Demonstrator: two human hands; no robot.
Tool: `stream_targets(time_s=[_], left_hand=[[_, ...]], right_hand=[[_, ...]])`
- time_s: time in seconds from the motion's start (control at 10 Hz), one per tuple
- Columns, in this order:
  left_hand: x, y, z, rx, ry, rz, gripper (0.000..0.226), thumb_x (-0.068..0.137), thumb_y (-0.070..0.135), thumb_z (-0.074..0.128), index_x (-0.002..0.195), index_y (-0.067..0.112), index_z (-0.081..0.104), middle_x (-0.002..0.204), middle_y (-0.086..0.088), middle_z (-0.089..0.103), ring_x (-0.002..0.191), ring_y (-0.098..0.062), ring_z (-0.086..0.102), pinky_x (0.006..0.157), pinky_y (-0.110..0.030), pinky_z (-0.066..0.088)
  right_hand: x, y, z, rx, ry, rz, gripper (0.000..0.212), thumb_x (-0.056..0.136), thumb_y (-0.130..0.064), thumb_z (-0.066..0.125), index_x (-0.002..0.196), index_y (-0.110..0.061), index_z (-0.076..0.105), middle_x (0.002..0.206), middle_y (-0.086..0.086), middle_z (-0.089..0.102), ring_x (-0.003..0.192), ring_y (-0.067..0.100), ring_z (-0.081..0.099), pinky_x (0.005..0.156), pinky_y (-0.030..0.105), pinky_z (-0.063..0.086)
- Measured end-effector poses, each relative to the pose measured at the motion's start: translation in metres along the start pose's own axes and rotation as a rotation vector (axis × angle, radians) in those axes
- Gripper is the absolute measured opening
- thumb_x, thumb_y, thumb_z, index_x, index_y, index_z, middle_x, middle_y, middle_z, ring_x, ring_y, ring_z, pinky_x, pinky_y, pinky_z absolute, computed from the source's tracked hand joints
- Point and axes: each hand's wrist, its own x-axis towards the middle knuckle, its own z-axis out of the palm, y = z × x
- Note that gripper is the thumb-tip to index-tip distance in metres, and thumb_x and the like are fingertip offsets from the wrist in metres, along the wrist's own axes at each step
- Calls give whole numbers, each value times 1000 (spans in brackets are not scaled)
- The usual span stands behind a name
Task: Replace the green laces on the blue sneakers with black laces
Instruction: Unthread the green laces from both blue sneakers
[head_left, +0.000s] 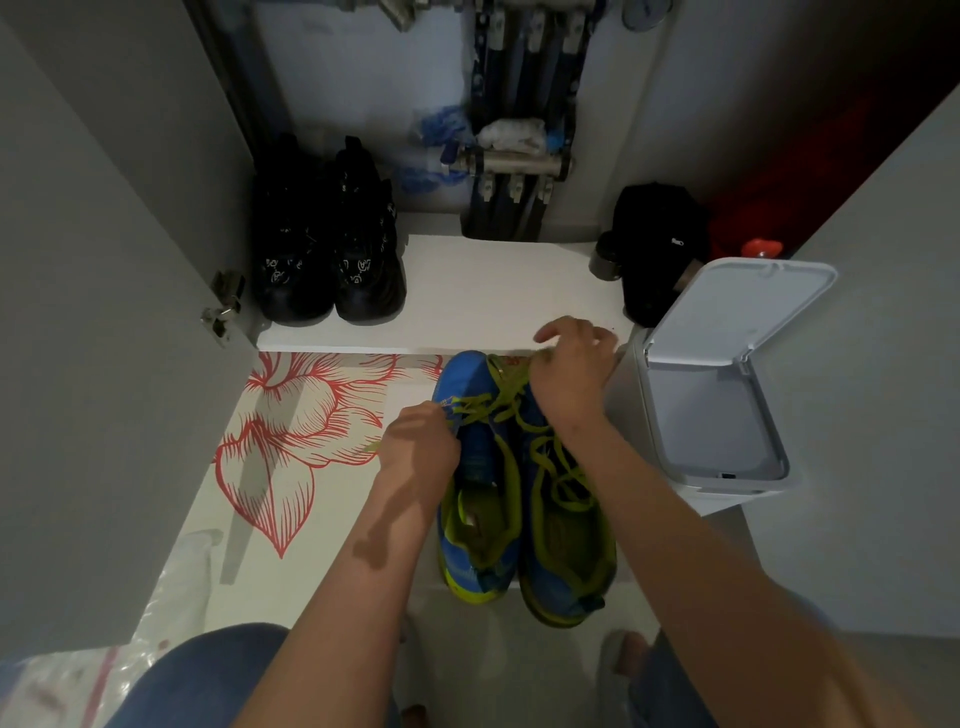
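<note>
- At the far left of the frame a grey cabinet door (104, 312) stands swung open. Below it, a white floor mat printed with a red flower (291, 431) covers the floor.
- Upper left of centre, a pair of black chunky sneakers (327, 260) sits on the white cabinet shelf (467, 296), well apart from the work.
- Just left of centre, the left hand (421, 441) has its fingers curled in, pinching a strand of the green flat laces (506, 402) at the left shoe's eyelets. A loose lace end pokes out to the hand's left.
- Dead centre, the blue mesh sneakers with lime-green trim (480, 452) stand side by side on the floor with toes toward the shelf, both laced in green.
- Just right of centre, the right hand (571, 366) hovers over the right shoe's toe end. Its fingers are bent and lace strands run up into it, so it looks to be pinching one.
- At the right, a white plastic bin with its lid flipped up (748, 301) stands just beside the shoes, with a black fabric cap (660, 244) behind it.
- My read is that the green laces are only starting to come out. Next, each crossing needs working loose and the strand drawing through, eyelet by eyelet.
- I can spot no black laces from here.
</note>
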Motion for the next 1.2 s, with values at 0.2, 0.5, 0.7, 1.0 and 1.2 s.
stream_targets(time_s=[0.2, 0.5, 0.7, 1.0, 1.2], left_hand=[[-1, 1, 0, 73, 34, 25, 24, 94, 12, 47, 112, 1, 59, 113, -15, 63, 105, -30, 61, 79, -31, 47], [0, 0, 2, 45, 14, 10, 26, 94, 11, 47, 114, 0, 59, 114, -16, 63, 106, -31, 61, 81, -31, 47], [-1, 3, 1, 111, 35, 17, 26, 95, 11, 45, 113, -2, 58, 114, -18, 62, 106, -33, 60, 81, -34, 47], [4, 10, 9, 39, 157, 230, 39, 92, 14, 50, 131, 19, 54, 129, -10, 45, 121, -25, 38, 93, -31, 40], [17, 11, 26, 149, 174, 263, 33, 96, 16, 46, 129, 15, 51, 132, -7, 43, 123, -21, 37, 98, -29, 40]], right_hand=[[-27, -12, 27, -89, -388, -374, 21, 80, -20, 64, 102, -19, 63, 147, 4, 27, 134, 28, 17, 107, 36, 13], [-11, -4, 17, -144, -52, -130, 19, 86, -4, 50, 101, -10, 60, 114, 7, 56, 118, 26, 37, 90, 32, 28], [11, 16, -9, 235, 124, 248, 12, 95, -8, 49, 101, -2, 57, 107, 14, 57, 106, 28, 47, 86, 37, 40], [0, 2, -16, 137, -276, 44, 20, 94, -16, 46, 102, -7, 62, 105, 10, 57, 101, 26, 52, 84, 35, 43], [-12, -9, -22, 28, -722, -36, 39, 84, -26, 63, 56, -16, 38, 57, -1, 40, 53, 12, 41, 49, 26, 32]])
